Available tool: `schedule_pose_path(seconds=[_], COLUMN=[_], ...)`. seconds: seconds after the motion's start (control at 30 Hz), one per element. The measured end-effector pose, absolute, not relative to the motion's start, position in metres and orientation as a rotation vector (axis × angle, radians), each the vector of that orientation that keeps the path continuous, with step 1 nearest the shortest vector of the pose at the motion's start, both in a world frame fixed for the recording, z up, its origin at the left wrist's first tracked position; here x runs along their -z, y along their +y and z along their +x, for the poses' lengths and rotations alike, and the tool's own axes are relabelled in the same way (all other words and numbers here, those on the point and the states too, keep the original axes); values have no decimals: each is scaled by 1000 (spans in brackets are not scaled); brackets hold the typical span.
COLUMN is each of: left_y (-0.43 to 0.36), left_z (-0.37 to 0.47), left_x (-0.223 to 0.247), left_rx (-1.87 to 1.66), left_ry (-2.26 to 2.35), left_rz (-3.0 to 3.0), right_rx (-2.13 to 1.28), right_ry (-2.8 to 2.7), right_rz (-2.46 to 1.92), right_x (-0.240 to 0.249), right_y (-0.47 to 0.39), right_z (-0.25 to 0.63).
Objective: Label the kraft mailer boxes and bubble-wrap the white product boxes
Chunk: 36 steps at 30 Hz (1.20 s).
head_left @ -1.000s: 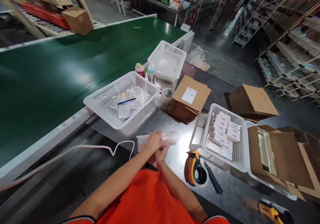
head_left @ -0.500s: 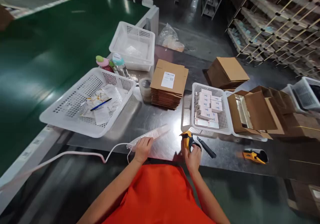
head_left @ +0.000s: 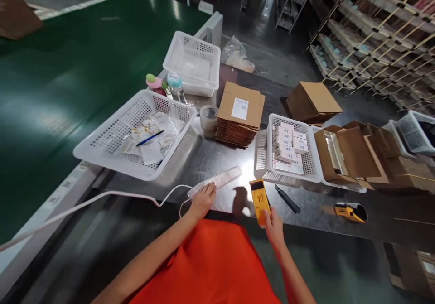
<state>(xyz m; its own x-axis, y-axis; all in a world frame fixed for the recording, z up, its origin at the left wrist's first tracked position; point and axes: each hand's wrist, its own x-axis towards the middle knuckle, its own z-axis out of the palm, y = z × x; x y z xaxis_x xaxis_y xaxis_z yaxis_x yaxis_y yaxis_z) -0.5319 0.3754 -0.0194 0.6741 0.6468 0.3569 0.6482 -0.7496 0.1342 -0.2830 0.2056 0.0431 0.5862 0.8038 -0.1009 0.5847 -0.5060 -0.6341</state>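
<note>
My left hand (head_left: 204, 200) rests with curled fingers on the near end of a long, clear bubble-wrapped strip (head_left: 224, 177) lying on the metal table. A white cord (head_left: 136, 193) leads from that end toward the left. In my right hand (head_left: 274, 227) is a yellow-and-black handheld scanner (head_left: 259, 202), held just over the table's front edge with its flat yellow face up and dark end pointing away. Beside it on the table lies a black utility knife (head_left: 287, 200), untouched. The strip and scanner are apart.
A white basket with small boxes (head_left: 287, 147) stands behind the knife. A cardboard stack (head_left: 239, 109) and a tape roll (head_left: 208, 120) sit further back. Left are a basket of papers (head_left: 112, 132) and a green conveyor (head_left: 84, 59). Another yellow-and-black tool (head_left: 350, 212) lies right.
My right hand has turned the scanner so its flat yellow face shows. My left hand stays on the wrapped strip, while the whole view has shifted slightly.
</note>
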Motion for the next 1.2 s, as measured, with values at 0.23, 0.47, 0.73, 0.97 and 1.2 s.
schedule_pose_path(seconds=[0.23, 0.47, 0.73, 0.97, 1.2], left_y=[373, 378, 394, 403, 430], left_z=[-537, -530, -531, -526, -531], left_x=[13, -6, -22, -31, -41], left_rx=[675, 683, 650, 207, -211], left_ry=[-1166, -1529, -1912, -2033, -2102], left_rz=[-2865, -2789, -2943, -2923, -2947], right_rx=[-854, -782, -766, -798, -908], right_ry=[-850, -922, -965, -937, -896], right_rz=[-1910, -2073, -2071, -2054, -2013], right_x=[-95, -77, -73, -64, -55], right_y=[291, 307, 309, 307, 280], right_z=[-379, -395, -396, -399, -392])
